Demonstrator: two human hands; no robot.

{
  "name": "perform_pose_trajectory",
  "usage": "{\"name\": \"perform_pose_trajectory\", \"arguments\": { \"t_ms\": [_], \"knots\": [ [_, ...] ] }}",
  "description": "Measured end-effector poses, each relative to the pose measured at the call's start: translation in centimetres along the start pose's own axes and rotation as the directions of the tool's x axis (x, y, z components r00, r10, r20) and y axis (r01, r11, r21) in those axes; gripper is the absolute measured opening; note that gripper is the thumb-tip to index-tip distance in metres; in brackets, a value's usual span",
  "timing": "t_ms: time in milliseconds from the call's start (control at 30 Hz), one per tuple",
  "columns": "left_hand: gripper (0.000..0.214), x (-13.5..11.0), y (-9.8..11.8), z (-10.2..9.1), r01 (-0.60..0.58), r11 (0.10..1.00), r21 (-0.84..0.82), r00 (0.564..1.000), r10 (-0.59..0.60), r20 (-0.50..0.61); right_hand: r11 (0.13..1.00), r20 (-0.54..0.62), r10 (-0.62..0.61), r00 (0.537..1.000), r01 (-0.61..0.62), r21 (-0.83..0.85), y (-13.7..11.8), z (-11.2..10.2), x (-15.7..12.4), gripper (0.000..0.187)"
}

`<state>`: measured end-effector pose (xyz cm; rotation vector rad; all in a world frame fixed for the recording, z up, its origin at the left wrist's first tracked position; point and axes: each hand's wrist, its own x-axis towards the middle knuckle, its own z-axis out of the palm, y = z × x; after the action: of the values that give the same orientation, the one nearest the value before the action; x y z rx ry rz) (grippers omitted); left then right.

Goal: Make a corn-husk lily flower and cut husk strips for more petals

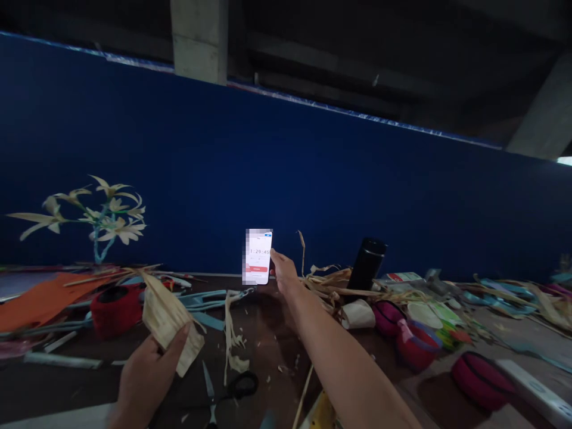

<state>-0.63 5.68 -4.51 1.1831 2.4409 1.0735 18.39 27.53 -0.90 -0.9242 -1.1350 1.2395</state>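
My left hand (149, 372) pinches a pale, dried husk (167, 310) between thumb and fingers, low on the left. At full reach, my right hand (285, 273) grips the right edge of a white-screened smartphone (260, 262), which stands upright near the blue wall and displays timer digits. Between the hands, a torn husk strip (230, 333) with small scraps lies on the dark table (268, 339). Scissors (212, 393) with black handles rest with blades apart beside my left hand.
A husk-flower arrangement (105, 223) stands at the back left, behind a red round container (116, 310). Right of my forearm are a black cylinder (367, 262), a white cup (357, 314), magenta pouches (482, 381) and loose husks. A blue wall (313, 179) bounds the table's far side.
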Motion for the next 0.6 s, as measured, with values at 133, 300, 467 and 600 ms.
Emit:
{"name": "perform_pose_trajectory", "arguments": {
  "t_ms": [133,300,467,600],
  "knots": [
    [0.044,0.0,0.2,-0.1,0.009,1.0,0.009,1.0,-0.009,0.001,0.999,-0.016,-0.011,1.0,0.011,-0.039,2.1,-0.3,1.7,0.032],
    [0.046,0.1,0.0,0.0,0.02,1.0,-0.023,0.999,-0.019,0.031,0.997,-0.027,0.006,1.0,-0.008,-0.074,4.3,-0.6,3.2,0.026],
    [0.048,0.3,-0.2,0.2,0.038,0.998,-0.051,0.997,-0.034,0.069,0.995,-0.012,0.012,1.0,-0.013,-0.094,5.7,-0.9,3.9,0.026],
    [0.046,0.4,-0.4,0.5,0.035,0.999,-0.036,0.997,-0.032,0.075,0.993,0.017,0.032,0.999,-0.03,-0.111,5.8,-1.0,4.4,0.024]
  ]
}}
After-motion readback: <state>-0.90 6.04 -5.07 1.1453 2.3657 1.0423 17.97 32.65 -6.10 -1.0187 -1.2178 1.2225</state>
